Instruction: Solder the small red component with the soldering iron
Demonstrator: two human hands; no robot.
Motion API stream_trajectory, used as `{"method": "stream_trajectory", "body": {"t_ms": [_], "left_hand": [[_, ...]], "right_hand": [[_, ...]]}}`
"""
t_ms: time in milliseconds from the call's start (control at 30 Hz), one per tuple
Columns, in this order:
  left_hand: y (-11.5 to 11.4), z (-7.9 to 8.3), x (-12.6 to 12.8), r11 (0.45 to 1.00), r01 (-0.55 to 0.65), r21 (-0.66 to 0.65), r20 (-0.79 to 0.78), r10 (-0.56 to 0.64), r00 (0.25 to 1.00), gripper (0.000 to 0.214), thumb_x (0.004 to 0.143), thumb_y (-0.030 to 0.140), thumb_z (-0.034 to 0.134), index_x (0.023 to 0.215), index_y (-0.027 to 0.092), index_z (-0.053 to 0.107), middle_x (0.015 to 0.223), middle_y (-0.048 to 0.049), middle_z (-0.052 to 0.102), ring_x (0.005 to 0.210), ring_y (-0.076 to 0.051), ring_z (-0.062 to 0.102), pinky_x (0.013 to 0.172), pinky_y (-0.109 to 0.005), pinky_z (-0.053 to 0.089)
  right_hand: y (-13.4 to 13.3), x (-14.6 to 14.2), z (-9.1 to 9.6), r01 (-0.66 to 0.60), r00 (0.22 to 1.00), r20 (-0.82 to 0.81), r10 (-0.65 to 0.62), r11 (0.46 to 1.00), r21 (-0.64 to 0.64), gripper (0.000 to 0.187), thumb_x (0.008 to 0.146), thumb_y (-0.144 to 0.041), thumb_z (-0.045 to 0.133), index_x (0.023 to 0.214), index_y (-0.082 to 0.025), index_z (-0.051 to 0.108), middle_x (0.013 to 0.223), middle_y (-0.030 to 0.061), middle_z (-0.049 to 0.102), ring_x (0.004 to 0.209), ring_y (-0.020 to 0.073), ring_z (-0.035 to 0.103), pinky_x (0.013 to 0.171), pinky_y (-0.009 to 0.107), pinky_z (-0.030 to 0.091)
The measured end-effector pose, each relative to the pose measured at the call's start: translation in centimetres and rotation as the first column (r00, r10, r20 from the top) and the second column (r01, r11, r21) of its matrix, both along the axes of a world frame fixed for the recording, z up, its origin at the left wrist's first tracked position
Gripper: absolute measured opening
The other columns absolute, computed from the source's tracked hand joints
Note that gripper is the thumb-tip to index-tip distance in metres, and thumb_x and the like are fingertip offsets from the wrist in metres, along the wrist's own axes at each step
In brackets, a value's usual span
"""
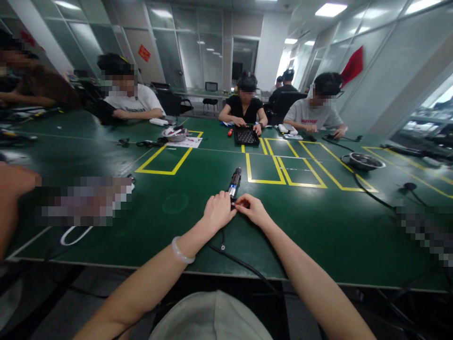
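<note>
Two bare hands meet over a cylindrical tool lying near the middle of a long green surface. Its dark tip points away from the person and its near end is hidden under the fingers. The left hand, with a pale bracelet on its wrist, has its grip curled closed over the tool's near end. The right hand comes in from the other side with its thumb and forefinger pinched together at the same end, touching the left fingertips. Whether that pinch holds a small part is too fine to tell. A black cable runs from beneath the hands back over the near edge of the surface.

Beyond the tool, yellow tape boxes mark out the green top. At the far edge, a seated co-worker in black rests both hands beside a black tray, with a small red object just to the tray's left. A co-worker in grey sits to that person's right, and a co-worker in white sits further left, near a metal bowl set on a sheet of paper. A second metal bowl stands well to the right, with a dark cord trailing past it. A white cord loop lies near the left edge, beside another person's forearm.
</note>
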State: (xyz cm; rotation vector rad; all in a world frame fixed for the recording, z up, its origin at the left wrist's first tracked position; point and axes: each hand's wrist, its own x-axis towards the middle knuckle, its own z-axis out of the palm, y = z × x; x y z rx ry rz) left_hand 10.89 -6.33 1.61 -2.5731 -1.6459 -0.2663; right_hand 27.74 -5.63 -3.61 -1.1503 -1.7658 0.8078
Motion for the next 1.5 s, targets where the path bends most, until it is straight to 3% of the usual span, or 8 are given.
{"method": "stream_trajectory", "body": {"t_ms": [200, 500, 667, 933, 1167, 1500], "left_hand": [[0.1, 0.0, 0.0, 1.0, -0.029, 0.0, 0.005, 0.029, 1.0, 0.046, 0.086, 0.055, 0.053, 0.106, 0.014, 0.056, 0.103, -0.0161, 0.061, 0.093, -0.028, 0.063, 0.079, -0.037, 0.044], [0.3, 0.2, 0.2, 0.998, -0.053, -0.02, 0.004, 0.053, 0.999, 0.046, 0.087, 0.048, 0.049, 0.117, 0.013, 0.055, 0.106, -0.0167, 0.058, 0.094, -0.03, 0.061, 0.078, -0.038, 0.043], [0.4, 0.1, -0.1, 0.999, -0.031, -0.039, 0.011, 0.031, 0.999, 0.06, 0.088, 0.045, 0.048, 0.142, 0.022, 0.037, 0.111, -0.0151, 0.055, 0.101, -0.029, 0.057, 0.082, -0.038, 0.042], [1.0, 0.7, -2.0, 0.998, 0.044, -0.033, -0.064, -0.046, 0.997, 0.059, 0.088, 0.043, 0.047, 0.145, 0.031, 0.036, 0.108, -0.0124, 0.053, 0.099, -0.028, 0.053, 0.081, -0.037, 0.042], [1.3, 1.0, -6.2, 1.0, -0.006, 0.008, -0.175, 0.007, 0.985, 0.06, 0.09, 0.045, 0.042, 0.147, 0.032, 0.031, 0.108, -0.0126, 0.052, 0.098, -0.028, 0.052, 0.079, -0.037, 0.043], [3.7, 0.9, -17.2, 0.958, -0.283, -0.045, -0.217, 0.267, 0.939, 0.063, 0.089, 0.051, 0.035, 0.148, 0.029, 0.032, 0.114, -0.0175, 0.052, 0.1, -0.035, 0.054, 0.08, -0.044, 0.044]], "right_hand": [[-0.3, 0.5, 0.6, 0.036, 0.999, 0.032, -0.036, 0.999, 0.0, 0.019, 0.085, -0.033, 0.059, 0.086, -0.018, 0.071, 0.08, 0.0036, 0.07, 0.07, 0.0175, 0.061, 0.068, 0.029, 0.046], [-0.3, 0.5, 0.6, 0.035, 0.999, -0.026, -0.036, 0.999, -0.042, 0.02, 0.086, -0.033, 0.056, 0.086, -0.017, 0.069, 0.075, 0.0027, 0.069, 0.066, 0.0164, 0.061, 0.068, 0.028, 0.047], [-0.2, 0.4, 0.3, 0.013, 0.992, -0.123, -0.02, 0.998, -0.055, 0.022, 0.083, -0.032, 0.059, 0.1, -0.018, 0.065, 0.086, 0.0032, 0.07, 0.074, 0.0161, 0.063, 0.072, 0.029, 0.049], [0.0, 0.9, 0.2, 0.001, 0.989, -0.15, -0.016, 0.995, -0.104, 0.017, 0.083, -0.03, 0.059, 0.095, -0.019, 0.063, 0.08, 0.0022, 0.07, 0.073, 0.0166, 0.064, 0.072, 0.03, 0.05], [-0.3, 0.8, 0.4, -0.012, 0.993, -0.121, -0.002, 0.993, -0.116, 0.017, 0.084, -0.029, 0.057, 0.095, -0.019, 0.064, 0.078, 0.0018, 0.07, 0.071, 0.0161, 0.064, 0.071, 0.029, 0.049], [-0.4, 0.8, 0.7, -0.004, 0.998, -0.06, -0.004, 0.992, -0.126, 0.017, 0.085, -0.028, 0.056, 0.093, -0.016, 0.066, 0.077, 0.0026, 0.07, 0.071, 0.0154, 0.065, 0.07, 0.027, 0.049]]}}
